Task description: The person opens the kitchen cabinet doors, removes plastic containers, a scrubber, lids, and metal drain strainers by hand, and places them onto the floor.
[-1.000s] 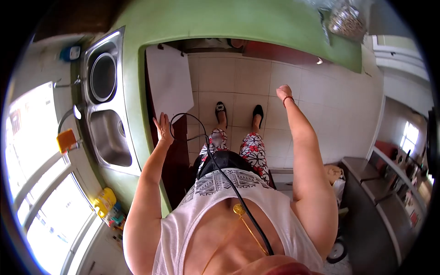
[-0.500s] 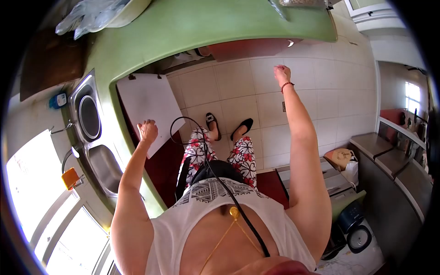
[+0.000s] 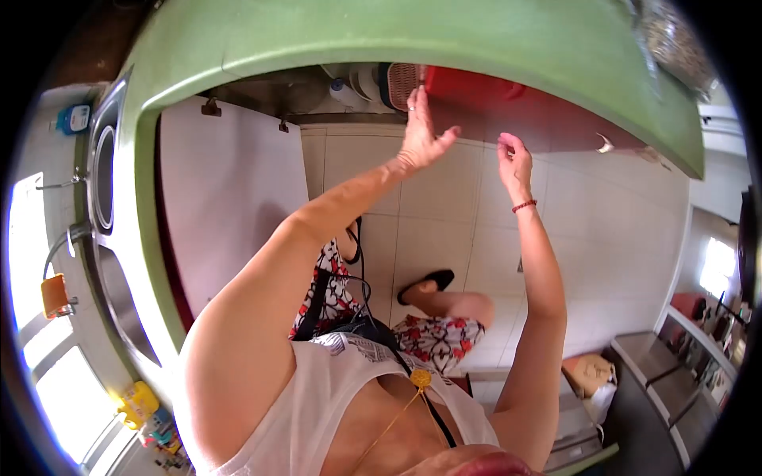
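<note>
My left hand [image 3: 425,136] reaches forward with thumb and fingers spread, holding nothing. Its fingertips are at the edge of the red cabinet door [image 3: 484,107], close to a pinkish basket [image 3: 403,83] inside the cupboard; whether they touch is unclear. My right hand [image 3: 516,163], with a beaded bracelet at its wrist, hovers just short of the same red door. Its fingers are loosely bent, with nothing visible in them. Beside the basket in the cupboard, a bottle with a blue cap [image 3: 343,91] and pale dishes are partly in shadow.
A white cabinet door [image 3: 230,182] hangs open on the left, under the green countertop [image 3: 381,40]. The sink [image 3: 119,293] is at far left, and a bag of grain-like stuff [image 3: 675,47] lies at far right. Tiled floor [image 3: 444,230] lies between.
My left hand has left the area by the white door and swung right to the cupboard opening, its fingers spreading. The view has moved closer to the counter, and my knees are now more bent.
</note>
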Motion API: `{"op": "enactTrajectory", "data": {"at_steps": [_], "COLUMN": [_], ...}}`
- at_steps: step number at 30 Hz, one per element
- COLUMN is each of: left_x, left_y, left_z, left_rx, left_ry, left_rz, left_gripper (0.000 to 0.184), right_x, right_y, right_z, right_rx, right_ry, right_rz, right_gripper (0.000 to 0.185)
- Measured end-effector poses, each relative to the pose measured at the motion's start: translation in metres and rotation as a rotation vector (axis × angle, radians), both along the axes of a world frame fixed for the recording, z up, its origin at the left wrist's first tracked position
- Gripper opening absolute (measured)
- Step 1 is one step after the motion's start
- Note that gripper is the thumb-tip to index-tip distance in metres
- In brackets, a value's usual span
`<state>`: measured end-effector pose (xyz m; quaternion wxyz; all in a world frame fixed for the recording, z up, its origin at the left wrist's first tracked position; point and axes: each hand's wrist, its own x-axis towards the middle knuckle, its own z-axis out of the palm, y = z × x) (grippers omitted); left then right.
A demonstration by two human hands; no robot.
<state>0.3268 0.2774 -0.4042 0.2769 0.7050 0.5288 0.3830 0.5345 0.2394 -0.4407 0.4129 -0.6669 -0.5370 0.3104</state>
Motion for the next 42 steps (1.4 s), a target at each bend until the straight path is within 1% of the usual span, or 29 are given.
{"op": "enactTrajectory", "data": {"at_steps": [2,4,5,6,8,9,10,12,13,14,16,18,20,21,24,25,26,28,30,32,33,34,35,36,37,38,40,41,42], "left_x": [0.005,0.004,0.005,0.005,0.005,0.008,0.011,0.012,0.011,0.008,0.004,0.008,0.01,0.009,0.006,0.006,0.008,0.011,0.006,0.0,-0.003,-0.007,-0.007,-0.008,-0.011,-0.01,-0.013,-0.017,-0.021], "left_y": [-0.004,-0.001,-0.001,0.005,0.011,0.015,0.022,0.029,0.032,0.033,0.037,0.053,0.046,0.036,0.006,-0.005,-0.011,-0.026,-0.035,-0.055,-0.064,-0.074,-0.081,-0.086,-0.093,-0.096,-0.103,-0.103,-0.104], "left_z": [-0.006,-0.016,-0.023,-0.031,-0.041,-0.032,-0.036,-0.038,-0.037,-0.034,-0.035,-0.048,-0.043,-0.036,-0.032,-0.03,-0.034,-0.04,-0.049,-0.045,-0.048,-0.041,-0.041,-0.04,-0.042,-0.042,-0.037,-0.034,-0.031], "left_rx": [0.131,0.172,0.224,0.247,0.328,0.346,0.352,0.361,0.344,0.365,0.234,0.248,0.217,0.135,0.249,0.29,0.345,0.304,0.367,0.381,0.338,0.418,0.403,0.392,0.326,0.438,0.447,0.422,0.408], "left_ry": [-0.126,-0.183,-0.216,-0.222,-0.338,-0.352,-0.456,-0.427,-0.413,-0.41,-0.413,-0.537,-0.543,-0.507,-0.388,-0.233,-0.272,-0.442,-0.496,-0.448,-0.5,-0.405,-0.428,-0.452,-0.42,-0.404,-0.357,-0.33,-0.346], "left_rz": [0.012,-0.001,0.042,0.054,0.102,0.149,0.17,0.182,0.202,0.203,0.206,0.204,0.241,0.238,0.136,0.122,0.106,0.015,-0.122,-0.159,-0.228,-0.255,-0.302,-0.349,-0.416,-0.426,-0.488,-0.534,-0.536], "left_gripper": [0.09,0.091,0.086,0.086,0.076,0.065,0.059,0.056,0.05,0.05,0.046,0.044,0.04,0.042,0.038,0.037,0.036,0.035,0.036,0.039,0.04,0.041,0.041,0.042,0.047,0.047,0.048,0.053,0.053], "right_x": [-0.022,-0.037,-0.043,-0.049,-0.059,-0.061,-0.063,-0.068,-0.067,-0.067,-0.069,-0.071,-0.074,-0.072,-0.068,-0.067,-0.07,-0.074,-0.078,-0.076,-0.069,-0.062,-0.059,-0.057,-0.054,-0.053,-0.05,-0.048,-0.047], "right_y": [0.006,0.011,0.01,0.009,0.004,0.001,-0.002,-0.018,-0.022,-0.024,-0.028,-0.029,-0.03,-0.03,-0.04,-0.044,-0.048,-0.055,-0.06,-0.067,-0.069,-0.072,-0.073,-0.077,-0.085,-0.089,-0.084,-0.082,-0.083], "right_z": [-0.008,-0.008,-0.007,-0.008,-0.011,-0.006,-0.006,0.001,0.001,0.003,0.008,0.017,0.024,0.027,0.038,0.043,0.048,0.054,0.056,0.066,0.069,0.074,0.081,0.092,0.105,0.115,0.134,0.143,0.149], "right_rx": [0.123,0.202,0.252,0.3,0.478,0.54,0.626,0.747,0.824,0.901,1.015,1.031,1.05,1.083,1.156,1.201,1.233,1.295,1.255,1.209,1.188,1.226,1.324,1.366,1.33,1.385,1.485,1.508,1.412], "right_ry": [0.036,0.01,0.017,0.026,-0.006,-0.045,-0.047,-0.132,-0.182,-0.229,-0.33,-0.359,-0.389,-0.404,-0.491,-0.57,-0.624,-0.71,-0.786,-0.875,-0.895,-0.944,-0.963,-0.978,-1.034,-1.032,-0.922,-0.874,-0.801], "right_rz": [0.023,0.063,0.079,0.094,0.123,0.131,0.134,0.127,0.122,0.112,0.107,0.106,0.106,0.112,0.126,0.13,0.151,0.205,0.239,0.179,0.161,0.126,0.07,0.046,0.047,0.001,-0.019,-0.027,0.023], "right_gripper": [0.021,0.02,0.019,0.019,0.019,0.019,0.02,0.022,0.022,0.023,0.023,0.022,0.02,0.021,0.021,0.021,0.022,0.022,0.024,0.026,0.028,0.031,0.035,0.037,0.037,0.037,0.033,0.032,0.032]}}
